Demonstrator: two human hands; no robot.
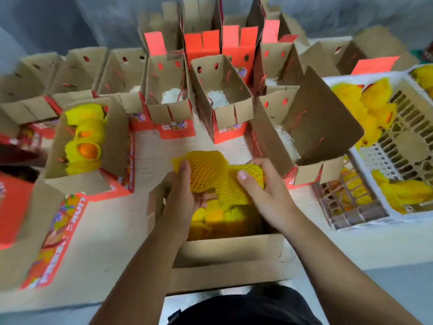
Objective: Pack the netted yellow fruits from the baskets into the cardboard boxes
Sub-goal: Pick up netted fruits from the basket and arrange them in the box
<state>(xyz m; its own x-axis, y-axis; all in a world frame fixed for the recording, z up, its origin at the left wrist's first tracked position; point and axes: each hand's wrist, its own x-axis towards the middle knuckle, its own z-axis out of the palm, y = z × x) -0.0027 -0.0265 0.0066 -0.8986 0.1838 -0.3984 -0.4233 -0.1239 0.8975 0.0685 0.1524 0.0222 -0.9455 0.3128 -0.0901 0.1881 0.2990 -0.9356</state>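
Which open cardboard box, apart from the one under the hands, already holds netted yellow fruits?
The open cardboard box at left; the back-row boxes show only white padding.

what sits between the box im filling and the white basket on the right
In the head view, a brown slatted crate holding netted fruits lies between the near box and the white basket, tucked partly under that basket.

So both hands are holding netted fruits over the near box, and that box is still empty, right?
Not empty. The head view shows the near box already holding netted fruits under the hands. The left hand and right hand do each hold a netted fruit above it.
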